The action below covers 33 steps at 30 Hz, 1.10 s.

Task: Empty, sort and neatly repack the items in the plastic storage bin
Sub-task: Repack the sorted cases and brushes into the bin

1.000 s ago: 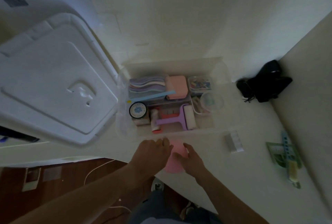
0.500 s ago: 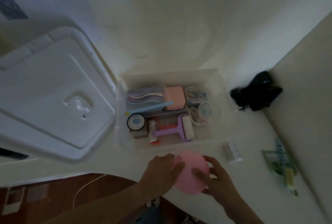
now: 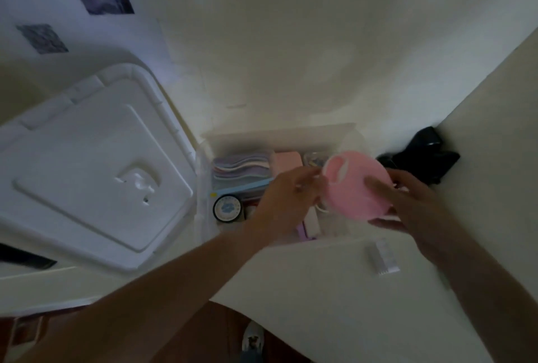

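both hands have lifted the pink disc (image 3: 356,186) over the bin (image 3: 279,132).

1. Left hand (image 3: 283,202) reaches forward on an outstretched forearm, fingers curled at the left edge of the round pink plastic disc (image 3: 356,186).
2. Right hand (image 3: 407,202) has its grip on the disc's right side, thumb beneath.

The left hand (image 3: 286,202) and pink round item (image 3: 356,186) hide the near-right contents of the storage bin (image 3: 203,188). Motion blurs the left hand's fingertips. The white lid (image 3: 87,176) is cut off by the left edge. The round tin (image 3: 227,207) label is unreadable.
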Available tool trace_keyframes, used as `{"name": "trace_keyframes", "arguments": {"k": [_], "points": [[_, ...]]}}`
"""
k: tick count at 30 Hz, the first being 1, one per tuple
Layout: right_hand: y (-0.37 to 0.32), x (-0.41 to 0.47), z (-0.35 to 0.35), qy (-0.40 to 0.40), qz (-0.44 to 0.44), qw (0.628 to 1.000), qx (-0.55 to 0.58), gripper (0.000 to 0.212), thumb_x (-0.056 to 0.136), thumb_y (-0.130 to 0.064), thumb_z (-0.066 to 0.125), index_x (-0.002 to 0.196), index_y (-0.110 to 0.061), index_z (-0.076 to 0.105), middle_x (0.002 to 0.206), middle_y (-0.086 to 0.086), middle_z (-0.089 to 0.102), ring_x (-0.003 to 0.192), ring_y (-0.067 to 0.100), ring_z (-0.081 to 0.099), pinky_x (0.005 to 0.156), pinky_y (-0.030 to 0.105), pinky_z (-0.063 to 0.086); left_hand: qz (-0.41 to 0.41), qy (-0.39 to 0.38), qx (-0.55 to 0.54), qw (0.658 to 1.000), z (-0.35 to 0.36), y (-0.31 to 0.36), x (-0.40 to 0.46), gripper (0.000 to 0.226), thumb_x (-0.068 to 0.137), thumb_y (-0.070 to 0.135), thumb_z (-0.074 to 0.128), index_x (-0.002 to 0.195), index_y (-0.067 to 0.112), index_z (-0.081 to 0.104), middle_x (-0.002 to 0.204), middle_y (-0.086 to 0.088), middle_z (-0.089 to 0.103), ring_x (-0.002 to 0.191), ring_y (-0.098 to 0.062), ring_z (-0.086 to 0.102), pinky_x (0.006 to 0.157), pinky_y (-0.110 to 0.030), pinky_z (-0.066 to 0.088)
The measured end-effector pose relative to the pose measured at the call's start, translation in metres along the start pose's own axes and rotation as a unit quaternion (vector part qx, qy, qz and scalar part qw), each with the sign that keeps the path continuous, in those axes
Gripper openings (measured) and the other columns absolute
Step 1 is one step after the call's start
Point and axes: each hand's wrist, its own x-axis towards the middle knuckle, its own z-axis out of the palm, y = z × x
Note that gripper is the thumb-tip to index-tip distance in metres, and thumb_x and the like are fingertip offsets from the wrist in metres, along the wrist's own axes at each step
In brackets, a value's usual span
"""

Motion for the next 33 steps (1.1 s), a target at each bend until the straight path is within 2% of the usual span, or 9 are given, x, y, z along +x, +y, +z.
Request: {"name": "trace_keyframes", "arguments": {"k": [3, 7, 12, 15, 19, 23, 27, 30, 33], "points": [[-0.011, 0.035, 0.022, -0.007, 0.003, 1.000, 0.007, 0.051, 0.081, -0.038, 0.076, 0.126, -0.021, 0.058, 0.117, 0.008, 0.064, 0.092, 0.029, 0.071, 0.067, 0.037, 0.061, -0.012, 0.021, -0.037, 0.999, -0.020, 0.000, 0.029, 0.015, 0.092, 0.028, 0.065, 0.085, 0.037, 0.075, 0.094, -0.003, 0.075, 0.084, -0.019, 0.072, 0.087, -0.045, 0.059], [-0.028, 0.065, 0.050, -0.004, -0.014, 1.000, -0.001, 0.053, 0.081, -0.040, 0.077, 0.127, -0.023, 0.056, 0.122, 0.009, 0.061, 0.095, 0.030, 0.069, 0.064, 0.035, 0.061, -0.047, 0.081, -0.043, 0.995, -0.048, 0.006, 0.058, 0.011, 0.092, 0.010, 0.068, 0.100, 0.011, 0.076, 0.095, -0.012, 0.074, 0.080, -0.021, 0.072, 0.080, -0.034, 0.061], [-0.039, 0.097, 0.041, 0.052, -0.030, 0.997, -0.039, 0.049, 0.083, -0.040, 0.076, 0.124, -0.028, 0.052, 0.130, 0.010, 0.053, 0.105, 0.035, 0.063, 0.056, 0.032, 0.060, -0.048, 0.116, -0.017, 0.992, -0.036, 0.012, 0.089, 0.007, 0.080, 0.029, 0.077, 0.074, 0.027, 0.079, 0.081, -0.003, 0.078, 0.080, -0.021, 0.076, 0.088, -0.042, 0.059], [-0.035, 0.111, 0.022, 0.069, -0.029, 0.995, -0.062, 0.049, 0.087, -0.038, 0.071, 0.130, -0.027, 0.049, 0.133, 0.010, 0.050, 0.111, 0.035, 0.058, 0.065, 0.038, 0.061, -0.073, 0.099, -0.031, 0.992, -0.011, 0.007, 0.111, 0.016, 0.060, 0.047, 0.079, 0.069, 0.034, 0.079, 0.080, -0.002, 0.077, 0.083, -0.021, 0.075, 0.088, -0.045, 0.059], [-0.016, 0.130, 0.000, 0.120, -0.033, 0.982, -0.141, 0.059, 0.088, -0.040, 0.068, 0.139, -0.019, 0.046, 0.139, 0.013, 0.044, 0.115, 0.035, 0.053, 0.073, 0.049, 0.061, -0.089, 0.066, -0.066, 0.992, 0.020, -0.002, 0.126, 0.003, 0.060, 0.032, 0.076, 0.062, 0.031, 0.078, 0.073, -0.007, 0.075, 0.073, -0.019, 0.070, 0.082, -0.053, 0.059], [-0.008, 0.140, -0.001, 0.090, -0.048, 0.971, -0.215, 0.091, 0.074, -0.047, 0.081, 0.147, -0.020, 0.033, 0.136, 0.006, 0.045, 0.116, 0.028, 0.051, 0.092, 0.044, 0.054, -0.086, 0.078, -0.006, 0.993, 0.028, -0.007, 0.139, 0.009, 0.072, 0.030, 0.073, 0.077, 0.026, 0.079, 0.075, 0.001, 0.076, 0.079, -0.019, 0.074, 0.081, -0.044, 0.061], [0.011, 0.147, 0.023, 0.072, -0.110, 0.910, -0.392, 0.102, 0.061, -0.049, 0.088, 0.141, -0.020, 0.031, 0.127, 0.006, 0.050, 0.114, 0.028, 0.055, 0.085, 0.033, 0.048, -0.089, 0.075, 0.176, 0.978, 0.019, -0.029, 0.143, 0.028, 0.081, 0.034, 0.075, 0.106, 0.021, 0.073, 0.095, 0.003, 0.074, 0.091, -0.011, 0.066, 0.080, -0.020, 0.048], [0.031, 0.158, 0.034, 0.073, -0.128, 0.872, -0.466, 0.098, 0.069, -0.053, 0.081, 0.144, -0.018, 0.029, 0.132, 0.012, 0.050, 0.118, 0.032, 0.050, 0.097, 0.040, 0.046, -0.081, 0.034, 0.253, 0.963, 0.020, -0.049, 0.150, 0.036, 0.073, 0.051, 0.064, 0.100, 0.027, 0.068, 0.096, 0.005, 0.075, 0.092, -0.016, 0.070, 0.085, -0.029, 0.053], [0.041, 0.165, 0.040, 0.097, -0.174, 0.826, -0.528, 0.097, 0.073, -0.054, 0.078, 0.146, -0.013, 0.030, 0.139, 0.017, 0.038, 0.119, 0.035, 0.042, 0.095, 0.039, 0.043, -0.052, 0.013, 0.363, 0.930, 0.027, -0.059, 0.155, 0.030, 0.085, 0.046, 0.053, 0.096, 0.021, 0.066, 0.094, -0.001, 0.074, 0.090, -0.021, 0.069, 0.077, -0.034, 0.052]]}}
